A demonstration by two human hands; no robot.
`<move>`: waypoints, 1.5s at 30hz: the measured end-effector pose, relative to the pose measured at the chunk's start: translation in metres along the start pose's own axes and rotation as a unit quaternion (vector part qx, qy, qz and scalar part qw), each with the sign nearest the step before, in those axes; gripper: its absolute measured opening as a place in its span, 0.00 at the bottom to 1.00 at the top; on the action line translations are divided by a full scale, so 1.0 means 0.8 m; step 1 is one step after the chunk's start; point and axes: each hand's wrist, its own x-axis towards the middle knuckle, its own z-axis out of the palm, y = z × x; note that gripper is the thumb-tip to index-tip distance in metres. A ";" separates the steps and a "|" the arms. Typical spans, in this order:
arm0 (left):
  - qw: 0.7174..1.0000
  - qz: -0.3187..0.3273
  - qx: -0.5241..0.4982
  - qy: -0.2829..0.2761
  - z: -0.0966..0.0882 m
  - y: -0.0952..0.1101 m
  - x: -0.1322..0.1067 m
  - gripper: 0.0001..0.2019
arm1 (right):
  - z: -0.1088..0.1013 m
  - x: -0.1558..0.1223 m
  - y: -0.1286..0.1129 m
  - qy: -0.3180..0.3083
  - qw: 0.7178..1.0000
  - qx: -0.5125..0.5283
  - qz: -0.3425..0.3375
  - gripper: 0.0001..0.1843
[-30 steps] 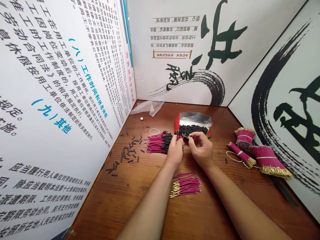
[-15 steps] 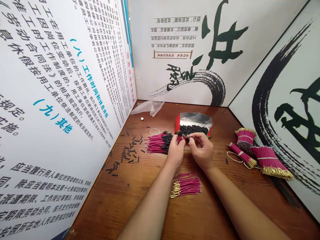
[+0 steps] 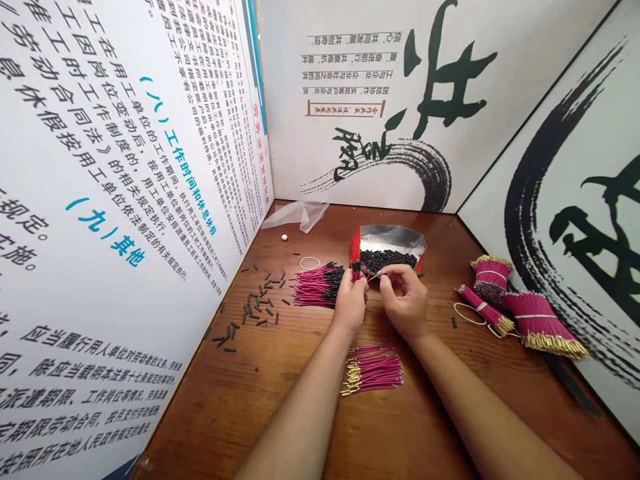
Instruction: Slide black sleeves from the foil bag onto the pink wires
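My left hand (image 3: 351, 299) is closed around a few short magenta wires (image 3: 356, 272), some with black sleeves on their upper ends. One wire with a gold tip sticks out toward my right hand (image 3: 403, 293), whose thumb and forefinger pinch at something small and dark by that tip; I cannot make out what. Just beyond both hands lies an open red and silver bag (image 3: 393, 237) with many black sleeves (image 3: 387, 258) in it. A pile of magenta wires with black ends (image 3: 317, 287) is left of my left hand. Between my forearms lie gold-tipped magenta wires (image 3: 373, 371).
Loose black sleeves (image 3: 257, 300) are scattered on the wooden table (image 3: 225, 400) at left. Banded magenta wire bundles (image 3: 545, 323) rest at right by white rubber bands (image 3: 469, 313). A clear plastic bag (image 3: 300, 215) lies at the back. Printed panels (image 3: 350, 167) wall the table in.
My left hand and its wires have tilted and shifted slightly left. A gold-tipped wire now shows between the hands. My right hand has barely moved.
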 end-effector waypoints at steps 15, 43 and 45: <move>0.999 0.026 0.023 -0.019 -0.003 -0.007 0.004 0.08 | 0.006 0.003 0.011 0.021 0.985 0.120 0.121 0.11; 0.999 0.019 -0.046 -0.015 -0.002 -0.002 0.001 0.11 | 0.011 -0.006 0.018 -0.054 0.997 0.033 0.049 0.12; 0.999 0.016 -0.051 -0.012 -0.002 -0.002 0.000 0.12 | 0.012 -0.005 0.017 -0.061 0.997 0.020 0.039 0.12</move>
